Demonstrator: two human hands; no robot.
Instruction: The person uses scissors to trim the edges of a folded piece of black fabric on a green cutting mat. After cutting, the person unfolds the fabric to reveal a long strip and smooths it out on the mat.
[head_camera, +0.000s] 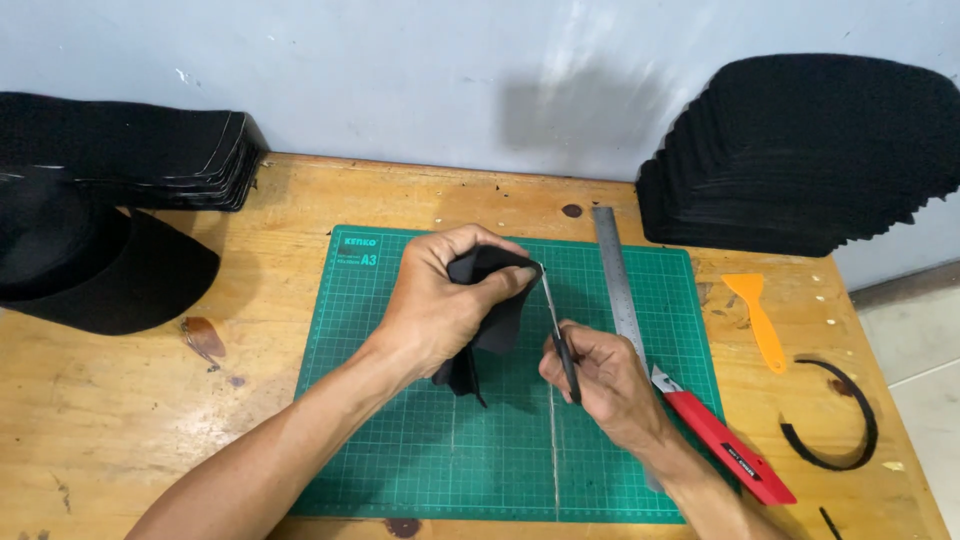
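Note:
My left hand (440, 300) grips a folded piece of black fabric (495, 320) and holds it up above a green cutting mat (420, 440). My right hand (600, 380) holds a thin metal tool with a black handle (556, 325). The tool's tip touches the top edge of the fabric by my left thumb. Both forearms reach in from the bottom of the view.
A steel ruler (617, 280) and a red utility knife (725, 445) lie on the mat's right side. An orange scraper (757, 318) and a curved black strip (845, 420) rest on the wooden table (150, 400). Stacks of black fabric pieces stand at the back left (140, 150) and back right (800, 150).

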